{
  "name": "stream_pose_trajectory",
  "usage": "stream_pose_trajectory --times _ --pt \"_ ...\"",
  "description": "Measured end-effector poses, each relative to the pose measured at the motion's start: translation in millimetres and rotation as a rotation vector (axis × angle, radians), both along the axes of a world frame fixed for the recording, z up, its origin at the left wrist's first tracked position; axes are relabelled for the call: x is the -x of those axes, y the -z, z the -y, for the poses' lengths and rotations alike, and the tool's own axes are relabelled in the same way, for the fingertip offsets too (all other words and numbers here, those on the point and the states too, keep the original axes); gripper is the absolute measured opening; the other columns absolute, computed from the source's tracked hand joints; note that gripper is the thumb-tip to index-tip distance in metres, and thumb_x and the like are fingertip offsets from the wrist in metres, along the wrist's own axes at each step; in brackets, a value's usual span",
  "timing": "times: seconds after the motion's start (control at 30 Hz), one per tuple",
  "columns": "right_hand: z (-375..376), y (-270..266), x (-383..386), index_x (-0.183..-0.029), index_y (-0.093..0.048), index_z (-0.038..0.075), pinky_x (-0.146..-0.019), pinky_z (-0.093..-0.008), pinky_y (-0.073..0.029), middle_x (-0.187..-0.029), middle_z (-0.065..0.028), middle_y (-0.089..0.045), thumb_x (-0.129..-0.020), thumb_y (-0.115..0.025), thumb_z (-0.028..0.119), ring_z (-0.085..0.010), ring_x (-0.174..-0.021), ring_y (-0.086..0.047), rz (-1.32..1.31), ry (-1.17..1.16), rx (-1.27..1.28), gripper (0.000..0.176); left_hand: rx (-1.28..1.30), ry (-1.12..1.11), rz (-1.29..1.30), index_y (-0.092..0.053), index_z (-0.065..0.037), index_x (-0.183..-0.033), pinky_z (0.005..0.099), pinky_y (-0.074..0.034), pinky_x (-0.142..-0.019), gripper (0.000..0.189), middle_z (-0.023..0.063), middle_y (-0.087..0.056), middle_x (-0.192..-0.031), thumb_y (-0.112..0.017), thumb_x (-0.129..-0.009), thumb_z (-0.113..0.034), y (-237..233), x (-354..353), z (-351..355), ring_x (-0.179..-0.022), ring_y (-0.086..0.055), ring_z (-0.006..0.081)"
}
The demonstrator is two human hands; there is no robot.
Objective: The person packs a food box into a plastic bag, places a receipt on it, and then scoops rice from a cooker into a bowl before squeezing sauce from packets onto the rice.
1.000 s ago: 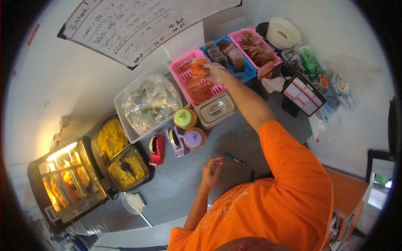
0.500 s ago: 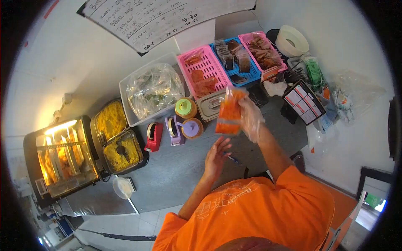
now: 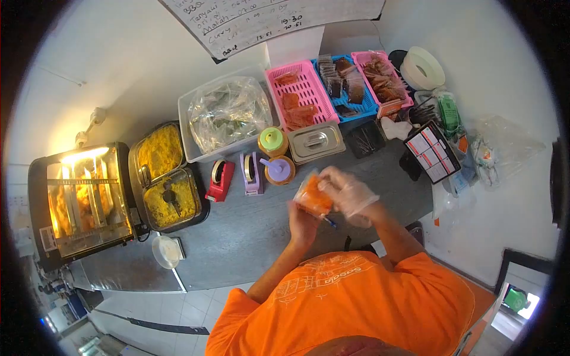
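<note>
Orange packets (image 3: 314,196), flat glossy plastic, pinched by the crinkly-gloved right grip (image 3: 344,193) and bare left grip (image 3: 304,224)

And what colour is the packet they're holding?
Clear, with orange inside; the packet shows best in the head view.

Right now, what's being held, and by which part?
An orange packet, held at its lower end by the left hand and at its right side by the gloved right hand; finger placement is blurred.
</note>
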State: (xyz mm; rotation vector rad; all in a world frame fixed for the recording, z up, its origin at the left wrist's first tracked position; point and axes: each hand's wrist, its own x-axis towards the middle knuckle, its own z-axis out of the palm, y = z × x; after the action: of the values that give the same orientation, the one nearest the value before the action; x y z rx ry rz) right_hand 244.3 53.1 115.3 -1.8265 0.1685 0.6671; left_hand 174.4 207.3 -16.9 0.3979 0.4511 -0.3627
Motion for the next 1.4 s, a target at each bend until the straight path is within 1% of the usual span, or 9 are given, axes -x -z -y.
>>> stream_pose_trajectory --times 0.07,0.3,0.43,0.67,0.77,0.97,1.1,1.17,1.4 --pt "-14.8 27.0 7.9 -0.114 -0.059 0.009 -0.063 -0.0408 -0.050 -0.091 -0.0146 -0.067 -0.095 -0.056 0.033 -0.0320 -0.076 -0.065 0.322 -0.191 0.372 0.030 0.349 -0.092 -0.015 -0.041 -0.010 -0.135 0.0416 -0.052 -0.093 0.046 0.0082 -0.052 -0.130 -0.061 -0.095 -0.020 -29.8 -1.4 -5.3 -0.116 -0.057 0.0249" --pt "0.4 72.3 -184.1 -0.099 -0.065 0.006 -0.079 -0.0495 -0.051 -0.090 -0.0196 -0.068 -0.089 -0.054 0.020 -0.0376 -0.087 -0.066 0.636 -0.222 0.863 0.021 -0.189 0.115 0.012 -0.041 -0.008 -0.135 0.0479 -0.050 -0.095 0.045 0.0104 -0.054 -0.128 -0.058 -0.095 -0.020 37.9 20.7 -29.8 -0.117 -0.056 0.0286" --pt "23.4 210.9 -289.9 -0.105 -0.065 0.008 -0.084 -0.0451 -0.051 -0.096 -0.0175 -0.069 -0.082 -0.062 0.026 -0.0344 -0.097 -0.065 0.578 -0.522 1.038 0.029 -0.108 0.167 0.008 -0.042 -0.008 -0.135 0.0492 -0.048 -0.095 0.046 0.0101 -0.054 -0.128 -0.058 -0.093 -0.017 47.4 30.9 -47.5 -0.118 -0.055 0.0298" --pt "10.1 179.2 -309.2 -0.099 -0.073 0.011 -0.081 -0.0438 -0.053 -0.104 -0.0148 -0.070 -0.084 -0.062 0.026 -0.0316 -0.097 -0.067 0.350 -0.503 1.043 0.024 -0.144 0.114 -0.096 -0.040 -0.007 -0.136 0.0496 -0.049 -0.094 0.048 0.0112 -0.052 -0.131 -0.058 -0.093 -0.016 63.6 59.4 -72.2 -0.121 -0.053 0.0296" --pt "27.8 134.5 -275.2 -0.100 -0.073 0.011 -0.079 -0.0427 -0.053 -0.104 -0.0163 -0.069 -0.084 -0.063 0.035 -0.0322 -0.095 -0.067 0.495 -0.252 0.985 0.030 -0.245 0.124 -0.037 -0.038 -0.009 -0.138 0.0490 -0.049 -0.094 0.050 0.0104 -0.051 -0.132 -0.059 -0.093 -0.020 83.1 63.0 -70.0 -0.121 -0.052 0.0294" --pt "34.7 73.9 -48.5 -0.093 -0.070 0.006 -0.064 -0.0247 -0.048 -0.081 0.0002 -0.066 -0.089 -0.069 0.021 -0.0068 -0.070 -0.058 0.177 0.097 -0.351 0.015 0.141 0.143 0.204 -0.037 -0.013 -0.142 0.0485 -0.043 -0.099 0.059 0.0072 -0.047 -0.138 -0.061 -0.092 -0.034 77.9 41.2 -30.2 -0.125 -0.048 0.0285" --pt "20.6 66.8 61.3 -0.095 -0.071 0.008 -0.069 -0.0363 -0.051 -0.081 -0.0132 -0.069 -0.087 -0.067 0.037 -0.0220 -0.076 -0.068 0.427 -0.279 0.585 0.030 -0.192 0.204 0.093 -0.038 -0.014 -0.140 0.0471 -0.045 -0.098 0.058 0.0075 -0.046 -0.140 -0.063 -0.091 -0.033 59.9 37.6 2.3 -0.125 -0.049 0.0271" --pt "37.4 42.6 77.5 -0.096 -0.070 0.007 -0.071 -0.0368 -0.053 -0.087 -0.0127 -0.071 -0.087 -0.066 0.039 -0.0264 -0.079 -0.069 0.306 0.177 0.211 0.034 -0.273 0.285 0.039 -0.047 -0.011 -0.130 0.0413 -0.051 -0.089 0.048 0.0075 -0.056 -0.125 -0.068 -0.088 -0.021 61.1 39.6 5.3 -0.110 -0.060 0.0250" --pt "214.1 31.9 51.4 -0.093 -0.065 0.005 -0.075 -0.0499 -0.049 -0.090 -0.0176 -0.067 -0.089 -0.058 0.045 -0.0373 -0.088 -0.065 0.386 0.036 1.087 0.041 -0.781 0.303 0.172 -0.055 -0.002 -0.114 0.0364 -0.055 -0.081 0.032 0.0103 -0.064 -0.096 -0.067 -0.086 -0.012 131.1 96.8 -76.8 -0.093 -0.065 0.0244"
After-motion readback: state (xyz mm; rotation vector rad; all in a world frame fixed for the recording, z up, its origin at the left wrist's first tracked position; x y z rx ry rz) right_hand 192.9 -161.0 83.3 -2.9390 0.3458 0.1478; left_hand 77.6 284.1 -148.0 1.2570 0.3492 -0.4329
